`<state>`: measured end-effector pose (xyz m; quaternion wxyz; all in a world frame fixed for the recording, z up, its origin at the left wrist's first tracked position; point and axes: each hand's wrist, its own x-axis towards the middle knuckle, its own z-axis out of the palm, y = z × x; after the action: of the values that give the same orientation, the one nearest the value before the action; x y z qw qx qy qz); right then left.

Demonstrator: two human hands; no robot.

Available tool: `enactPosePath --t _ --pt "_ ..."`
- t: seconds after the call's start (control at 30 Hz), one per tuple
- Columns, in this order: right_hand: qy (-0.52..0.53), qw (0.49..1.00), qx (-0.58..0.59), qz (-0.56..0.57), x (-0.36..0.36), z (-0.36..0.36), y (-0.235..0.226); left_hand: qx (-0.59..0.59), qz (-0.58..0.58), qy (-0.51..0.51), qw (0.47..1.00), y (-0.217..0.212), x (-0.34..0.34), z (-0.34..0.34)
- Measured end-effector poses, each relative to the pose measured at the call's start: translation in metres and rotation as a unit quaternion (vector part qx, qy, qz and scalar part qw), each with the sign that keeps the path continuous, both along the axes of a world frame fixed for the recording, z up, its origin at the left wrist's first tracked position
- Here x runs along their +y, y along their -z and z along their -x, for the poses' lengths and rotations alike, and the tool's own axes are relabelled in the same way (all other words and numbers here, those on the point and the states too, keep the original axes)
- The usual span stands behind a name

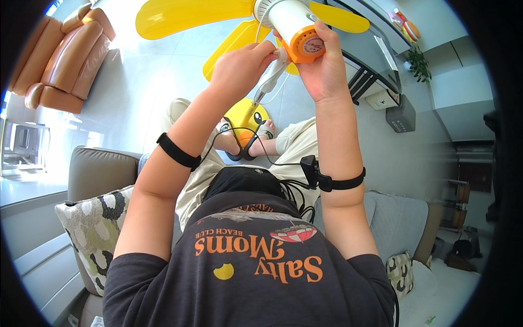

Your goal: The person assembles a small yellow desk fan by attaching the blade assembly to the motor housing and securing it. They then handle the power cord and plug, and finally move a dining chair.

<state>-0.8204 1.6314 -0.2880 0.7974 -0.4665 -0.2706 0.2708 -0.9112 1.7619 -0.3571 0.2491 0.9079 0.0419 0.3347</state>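
Observation:
A standing fan rises in front of me, with broad yellow blades [194, 17] and a white motor housing [292, 17] capped in orange at the back. My right hand [322, 68] wraps round the orange end cap [306, 43], thumb on top. Just to the left, the fingers of my left hand [239, 66] pinch at the top of the fan's white neck [272, 75], beneath the housing; the fingertips are partly hidden. A thin white cord hangs by the neck. Below, the metal pole meets a yellow duck-faced base [261, 113] on the floor between my feet.
I sit on a sofa with a patterned cushion [101, 229] at the left. A brown leather armchair [73, 62] stands far left. To the right are a dark-topped table [366, 41], a grey box [400, 114] and a plant [419, 65]. Black cables cross my lap.

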Motion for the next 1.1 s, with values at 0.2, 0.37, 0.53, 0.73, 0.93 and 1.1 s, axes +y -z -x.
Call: enactPosePath --t 0.2,0.37,0.53,0.73,0.93,1.1 --pt "-0.014 1.000 -0.013 0.011 -0.001 0.001 0.000 0.056 0.344 0.074 0.935 -0.005 -0.002 -0.003" --pt "-0.010 1.000 -0.023 0.010 0.002 -0.001 0.001 0.150 0.734 0.164 0.642 -0.016 0.003 0.000" --pt "-0.021 1.000 -0.009 0.003 0.000 -0.004 0.001 0.052 0.502 0.051 0.862 -0.011 -0.008 0.000" --pt "-0.007 1.000 -0.002 -0.008 0.000 -0.005 0.003 -0.063 0.095 -0.020 0.993 -0.002 -0.011 0.006" --pt "0.004 0.994 0.098 -0.039 0.004 -0.007 0.003 -0.153 -0.025 -0.002 0.988 0.005 0.000 0.002" --pt "0.010 1.000 0.003 0.003 0.001 0.000 0.000 -0.008 0.145 0.013 0.989 0.004 -0.002 -0.004"
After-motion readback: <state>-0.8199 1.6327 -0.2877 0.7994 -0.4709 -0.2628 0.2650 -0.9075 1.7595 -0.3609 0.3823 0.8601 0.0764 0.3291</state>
